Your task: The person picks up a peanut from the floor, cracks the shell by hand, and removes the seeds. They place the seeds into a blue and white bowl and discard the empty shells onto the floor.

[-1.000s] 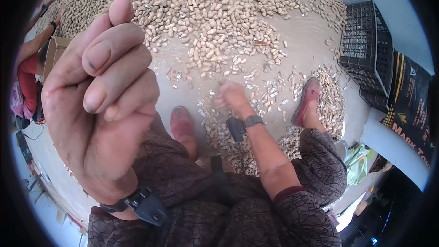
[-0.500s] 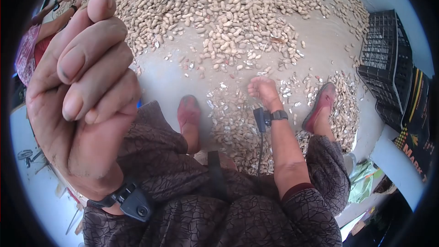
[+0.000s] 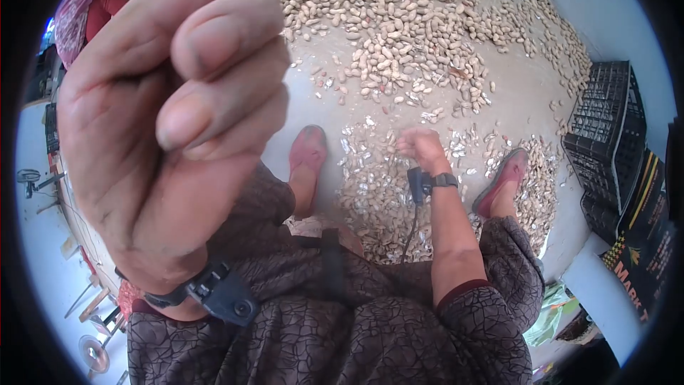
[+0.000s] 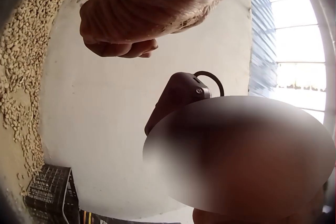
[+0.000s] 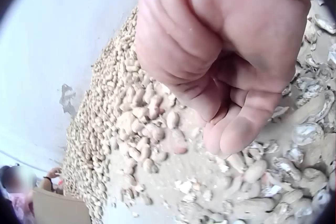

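Peanut shelling, judged to be at the pick-up step: the right hand [image 3: 422,148] hung low over the empty shells [image 3: 377,199] between the person's shoes [image 3: 308,150], fingers curled tight with no pod showing in them. The left hand [image 3: 171,121], raised close to the head camera, was closed in a loose fist, with nothing visible inside. The unshelled peanuts [image 3: 420,36] lay heaped just beyond the shells, so the next move would call for a short forward reach and a pinch on one pod. Bare floor [image 3: 516,96] lay open to the right of the heap, and a black crate [image 3: 605,135] stood well apart at the right edge.

Peanut heap [image 3: 399,21] ahead; shells [image 3: 377,199] between feet [image 3: 308,151]; crate [image 3: 605,135] right.
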{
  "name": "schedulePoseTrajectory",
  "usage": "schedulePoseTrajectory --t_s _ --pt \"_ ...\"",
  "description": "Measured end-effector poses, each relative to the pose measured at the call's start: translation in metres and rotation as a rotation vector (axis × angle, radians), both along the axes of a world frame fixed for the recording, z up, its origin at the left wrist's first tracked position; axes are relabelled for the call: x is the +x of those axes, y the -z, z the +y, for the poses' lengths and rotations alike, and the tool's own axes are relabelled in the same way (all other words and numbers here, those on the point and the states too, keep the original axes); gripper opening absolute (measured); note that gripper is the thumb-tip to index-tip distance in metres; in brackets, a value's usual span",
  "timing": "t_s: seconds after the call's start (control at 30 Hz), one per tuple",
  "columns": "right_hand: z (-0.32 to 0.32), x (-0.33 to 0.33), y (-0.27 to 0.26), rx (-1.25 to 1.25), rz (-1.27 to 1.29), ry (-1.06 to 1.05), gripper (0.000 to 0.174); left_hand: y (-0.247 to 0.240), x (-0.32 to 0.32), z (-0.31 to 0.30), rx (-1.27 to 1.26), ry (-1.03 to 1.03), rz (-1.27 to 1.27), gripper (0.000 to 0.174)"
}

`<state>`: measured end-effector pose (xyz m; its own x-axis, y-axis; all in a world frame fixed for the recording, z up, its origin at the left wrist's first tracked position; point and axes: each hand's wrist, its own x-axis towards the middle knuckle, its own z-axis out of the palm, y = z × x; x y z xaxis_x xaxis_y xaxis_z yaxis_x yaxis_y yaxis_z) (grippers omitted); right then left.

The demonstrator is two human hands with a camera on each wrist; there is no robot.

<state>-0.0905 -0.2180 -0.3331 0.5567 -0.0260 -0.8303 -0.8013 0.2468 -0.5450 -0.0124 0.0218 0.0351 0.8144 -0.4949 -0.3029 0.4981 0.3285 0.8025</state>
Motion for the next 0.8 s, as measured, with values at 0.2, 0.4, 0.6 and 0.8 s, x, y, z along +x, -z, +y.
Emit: schedulePoseTrajectory --t_s 0.2,0.4,0.6,0.8 --pt "-0.002 0.034 -0.074 0.077 -0.355 0.099 0.012 0.009 -0.014 -0.004 -0.202 -0.083 0.072 0.028" --pt "0.027 0.058 -0.243 0.133 -0.928 0.041 0.016 0.024 -0.01 0.0 -0.081 -0.135 0.174 0.018" --pt "0.076 0.025 -0.348 -0.179 -1.092 -0.212 0.015 0.038 -0.022 -0.014 0.068 0.003 -0.048 0.047" --pt "0.106 -0.002 -0.371 -0.515 -1.13 -0.336 0.013 0.04 -0.022 -0.011 -0.012 0.133 -0.062 0.042"
